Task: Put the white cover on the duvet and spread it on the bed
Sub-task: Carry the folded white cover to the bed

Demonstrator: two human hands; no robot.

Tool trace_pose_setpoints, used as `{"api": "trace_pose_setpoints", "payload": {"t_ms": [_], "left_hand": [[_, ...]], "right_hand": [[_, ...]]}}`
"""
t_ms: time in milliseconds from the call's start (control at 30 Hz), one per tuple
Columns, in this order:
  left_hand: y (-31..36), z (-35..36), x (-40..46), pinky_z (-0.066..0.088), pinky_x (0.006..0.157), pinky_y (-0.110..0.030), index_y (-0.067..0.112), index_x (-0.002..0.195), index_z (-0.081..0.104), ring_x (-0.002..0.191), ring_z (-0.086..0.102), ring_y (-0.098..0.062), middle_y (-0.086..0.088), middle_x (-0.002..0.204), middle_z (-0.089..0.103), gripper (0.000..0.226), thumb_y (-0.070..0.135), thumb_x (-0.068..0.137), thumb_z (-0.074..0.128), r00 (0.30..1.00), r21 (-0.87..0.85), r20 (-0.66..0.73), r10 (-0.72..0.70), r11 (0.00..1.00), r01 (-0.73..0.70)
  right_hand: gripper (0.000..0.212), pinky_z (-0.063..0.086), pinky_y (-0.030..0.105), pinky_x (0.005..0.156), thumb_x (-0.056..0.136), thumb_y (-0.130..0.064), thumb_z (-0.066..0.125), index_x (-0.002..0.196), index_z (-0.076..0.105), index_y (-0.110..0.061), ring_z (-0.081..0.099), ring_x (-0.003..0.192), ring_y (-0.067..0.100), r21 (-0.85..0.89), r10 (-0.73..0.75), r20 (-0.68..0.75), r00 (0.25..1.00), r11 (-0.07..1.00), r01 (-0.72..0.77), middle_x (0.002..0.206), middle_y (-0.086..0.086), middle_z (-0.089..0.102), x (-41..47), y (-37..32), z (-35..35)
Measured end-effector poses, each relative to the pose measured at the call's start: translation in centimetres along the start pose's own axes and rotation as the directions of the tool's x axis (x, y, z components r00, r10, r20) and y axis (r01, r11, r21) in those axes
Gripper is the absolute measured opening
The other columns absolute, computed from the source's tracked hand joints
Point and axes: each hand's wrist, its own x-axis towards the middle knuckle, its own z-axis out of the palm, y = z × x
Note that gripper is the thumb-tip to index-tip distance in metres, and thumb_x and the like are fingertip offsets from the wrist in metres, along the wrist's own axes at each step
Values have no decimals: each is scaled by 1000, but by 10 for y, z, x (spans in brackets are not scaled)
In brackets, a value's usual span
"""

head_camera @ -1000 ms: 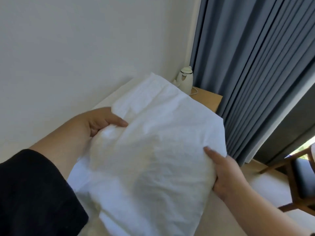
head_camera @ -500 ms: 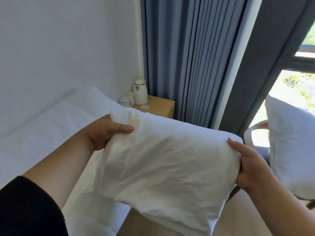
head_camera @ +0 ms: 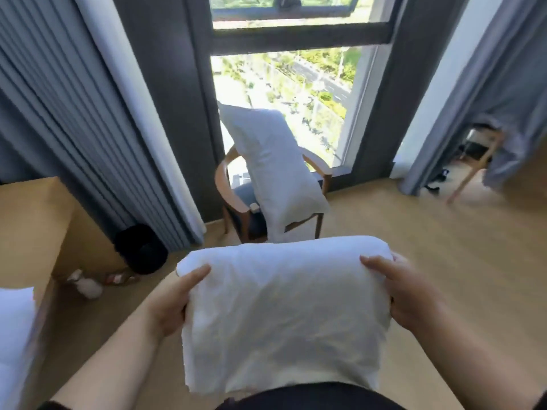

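A white pillow-like bundle in a white cover [head_camera: 284, 309] is held in front of my body, over the wooden floor. My left hand [head_camera: 174, 303] grips its left end, thumb on top and fingers underneath. My right hand [head_camera: 408, 294] grips the right end the same way. A corner of the white bed [head_camera: 13, 335] shows at the far left edge. A second white pillow [head_camera: 275, 170] leans upright in a wooden armchair [head_camera: 233, 199] by the window.
A wooden bedside table [head_camera: 32, 226] stands at the left, with a black bin [head_camera: 142, 250] and small items on the floor beside it. Grey curtains [head_camera: 74, 128] hang on both sides of the window. A wooden stool [head_camera: 476, 161] stands at the right. Bare wooden floor [head_camera: 458, 261] lies ahead.
The view has swung right from the wall and bed to the window and armchair. Both hands kept their hold on the white bundle, which now sits lower and level in front of me.
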Motion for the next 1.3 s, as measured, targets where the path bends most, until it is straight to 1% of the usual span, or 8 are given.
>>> {"api": "trace_pose_setpoints", "payload": {"t_ms": [200,400,600,733,867,1033,1167,1300], "left_hand": [[-3,90,99,41,101,-53,23,132,63,120,61,-37,-14,135,62,75,75,89,30,944,-201,214,-252,934,295],[-13,183,212,33,113,-53,9,128,66,117,62,-40,-20,131,62,62,56,91,52,740,116,342,-579,807,579],[18,298,327,52,94,-47,1,111,68,92,73,-36,-21,104,73,32,27,93,62,717,610,343,-607,724,321],[24,379,370,52,92,-58,3,115,66,94,72,-39,-20,105,73,32,12,85,73,673,658,504,-541,745,105],[6,463,411,54,88,-52,8,117,70,101,70,-38,-19,113,72,49,18,70,79,599,625,553,-579,764,162],[-34,592,444,56,90,-49,6,118,69,103,70,-37,-17,113,72,77,33,51,95,441,824,516,-735,566,-22],[-65,690,458,55,93,-49,12,117,69,98,73,-28,-8,106,76,59,32,64,87,490,856,501,-713,491,-161],[-67,780,468,57,89,-48,5,112,70,95,73,-32,-13,103,76,50,22,68,85,565,777,550,-615,625,-74]], "right_hand": [[36,59,40,74,104,-34,46,122,66,-8,72,101,35,214,51,-244,968,977,3,114,17,73,18,3,-98],[55,49,44,92,102,-53,41,122,67,-9,71,106,32,343,289,-360,887,925,-163,117,16,72,54,13,-163],[38,49,49,96,100,-33,54,125,62,-5,67,109,40,388,382,-555,739,905,-177,116,21,71,97,16,-210],[6,56,44,86,97,-20,63,97,64,-14,72,87,26,329,267,-756,598,944,-5,97,10,74,100,-1,-238],[9,51,36,75,92,-5,62,98,68,-1,72,81,29,429,298,-814,499,887,170,103,24,72,100,0,-299],[23,54,39,78,94,-22,66,112,68,-8,75,88,26,558,384,-699,603,820,126,100,12,77,132,-1,-392],[12,51,34,68,94,-15,67,105,67,-16,75,73,11,450,321,-719,616,891,62,86,-2,78,160,-21,-487],[18,54,31,68,93,-14,66,111,68,-17,75,81,14,354,232,-722,652,933,61,93,0,78,186,-78,-593]]}}
